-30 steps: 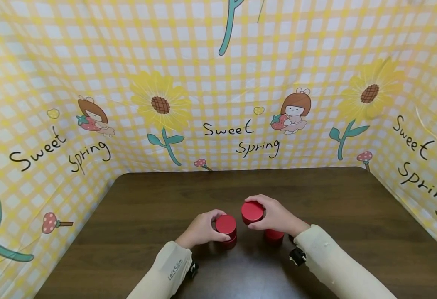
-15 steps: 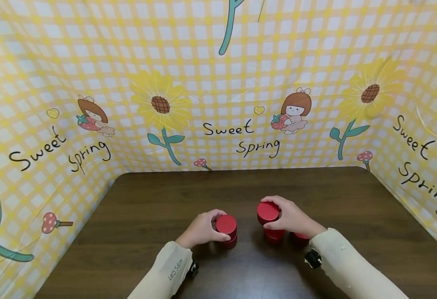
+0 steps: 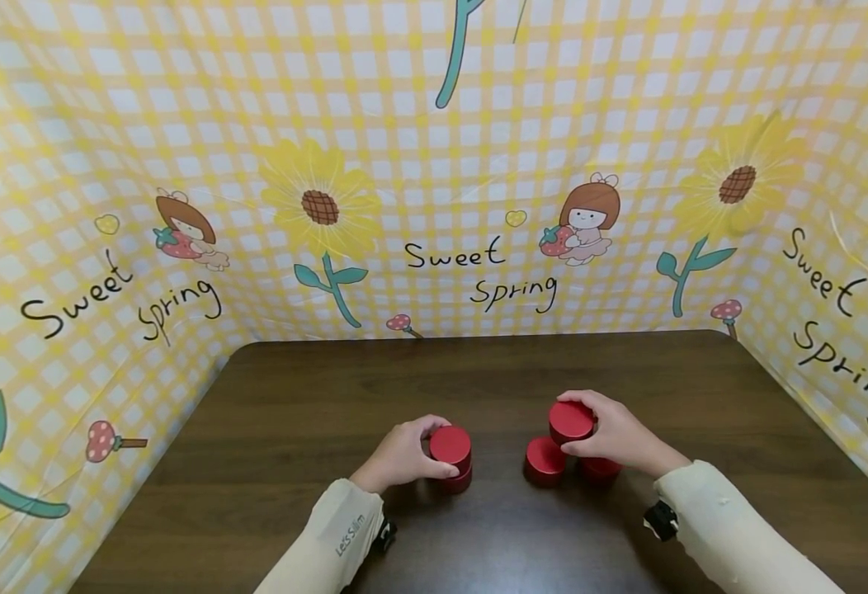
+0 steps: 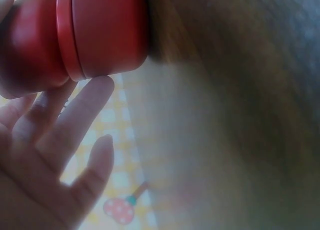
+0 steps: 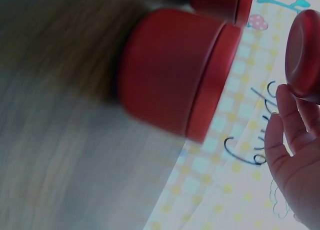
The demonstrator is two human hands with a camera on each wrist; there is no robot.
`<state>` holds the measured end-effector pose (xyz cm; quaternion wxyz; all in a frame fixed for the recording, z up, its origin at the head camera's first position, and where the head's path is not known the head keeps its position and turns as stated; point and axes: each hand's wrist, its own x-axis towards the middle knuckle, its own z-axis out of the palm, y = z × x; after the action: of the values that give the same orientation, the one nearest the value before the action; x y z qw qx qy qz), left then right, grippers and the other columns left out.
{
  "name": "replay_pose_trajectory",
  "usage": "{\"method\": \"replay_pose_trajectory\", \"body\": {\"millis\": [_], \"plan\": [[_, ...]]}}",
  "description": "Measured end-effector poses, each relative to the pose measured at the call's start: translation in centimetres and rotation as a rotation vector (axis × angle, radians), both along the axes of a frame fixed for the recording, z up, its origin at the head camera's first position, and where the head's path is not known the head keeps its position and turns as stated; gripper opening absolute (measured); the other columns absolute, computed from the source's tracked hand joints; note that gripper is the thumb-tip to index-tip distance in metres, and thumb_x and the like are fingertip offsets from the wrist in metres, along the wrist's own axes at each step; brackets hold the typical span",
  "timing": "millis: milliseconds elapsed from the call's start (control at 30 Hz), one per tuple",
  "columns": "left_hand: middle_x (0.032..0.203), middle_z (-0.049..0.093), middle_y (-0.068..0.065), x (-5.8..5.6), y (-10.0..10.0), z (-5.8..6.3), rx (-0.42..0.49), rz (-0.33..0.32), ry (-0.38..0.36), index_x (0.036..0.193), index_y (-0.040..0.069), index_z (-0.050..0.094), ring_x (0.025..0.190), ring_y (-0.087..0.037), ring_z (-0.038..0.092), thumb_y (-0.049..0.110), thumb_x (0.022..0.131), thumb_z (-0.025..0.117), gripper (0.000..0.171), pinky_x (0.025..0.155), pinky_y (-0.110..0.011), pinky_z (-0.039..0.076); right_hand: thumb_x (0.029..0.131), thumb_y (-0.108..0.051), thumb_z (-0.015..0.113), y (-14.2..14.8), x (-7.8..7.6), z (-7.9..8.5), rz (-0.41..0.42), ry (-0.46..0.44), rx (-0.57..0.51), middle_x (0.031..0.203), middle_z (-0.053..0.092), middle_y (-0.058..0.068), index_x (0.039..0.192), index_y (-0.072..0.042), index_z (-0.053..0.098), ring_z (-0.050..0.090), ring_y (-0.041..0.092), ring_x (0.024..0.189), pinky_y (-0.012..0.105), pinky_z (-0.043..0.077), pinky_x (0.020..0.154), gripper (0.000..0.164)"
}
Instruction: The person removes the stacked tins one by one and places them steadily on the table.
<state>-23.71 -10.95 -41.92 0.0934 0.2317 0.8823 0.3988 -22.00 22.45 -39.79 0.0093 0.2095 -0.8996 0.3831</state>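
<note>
On the brown table [image 3: 375, 379], just to the right of the left hand [image 3: 403, 454], stands a stack of two, and this hand grips with curled fingers and thumb its upper red canister [image 3: 450, 445], which rests upon the lower red canister [image 3: 458, 482]. The right hand [image 3: 615, 429] holds a raised red canister [image 3: 571, 421] by its sides, near two others: a left standing canister [image 3: 544, 462] and a right standing canister [image 3: 601, 472], partly hidden by this hand

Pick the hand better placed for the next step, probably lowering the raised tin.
Probably right: the right hand grips the raised tin above two tins, while the left hand holds stacked tins.
</note>
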Motion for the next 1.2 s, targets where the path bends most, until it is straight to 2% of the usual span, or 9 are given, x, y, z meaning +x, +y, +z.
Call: {"method": "replay_pose_trajectory", "body": {"millis": [600, 1033, 1200], "plan": [[0.106, 0.064, -0.004, 0.0, -0.1, -0.1, -0.004, 0.002, -0.002, 0.121, 0.005, 0.058, 0.094, -0.02, 0.058, 0.024, 0.073, 0.083, 0.057, 0.079, -0.037, 0.05, 0.073, -0.016, 0.082, 3.5, 1.0, -0.5, -0.092, 0.032, 0.032, 0.113, 0.058, 0.018, 0.124, 0.002, 0.054, 0.057, 0.029, 0.095, 0.036, 0.051, 0.073, 0.061], [0.105, 0.065, -0.004, -0.1, 0.0, -0.2, -0.001, -0.006, 0.015, 0.12, 0.004, 0.059, 0.093, -0.019, 0.059, 0.024, 0.073, 0.083, 0.057, 0.079, -0.036, 0.049, 0.071, -0.015, 0.084, 6.7, 2.6, -0.3, -0.183, 0.086, 0.065, 0.111, 0.058, 0.022, 0.122, 0.005, 0.054, 0.058, 0.031, 0.091, 0.035, 0.051, 0.07, 0.062], [0.104, 0.065, -0.003, -0.1, 0.0, -0.2, -0.004, -0.002, 0.017, 0.12, 0.004, 0.059, 0.093, -0.019, 0.059, 0.025, 0.073, 0.083, 0.057, 0.079, -0.036, 0.049, 0.072, -0.016, 0.083, 7.6, 3.1, -0.4, -0.219, 0.074, 0.065, 0.113, 0.058, 0.025, 0.124, 0.006, 0.053, 0.058, 0.033, 0.093, 0.034, 0.05, 0.069, 0.064]]}}
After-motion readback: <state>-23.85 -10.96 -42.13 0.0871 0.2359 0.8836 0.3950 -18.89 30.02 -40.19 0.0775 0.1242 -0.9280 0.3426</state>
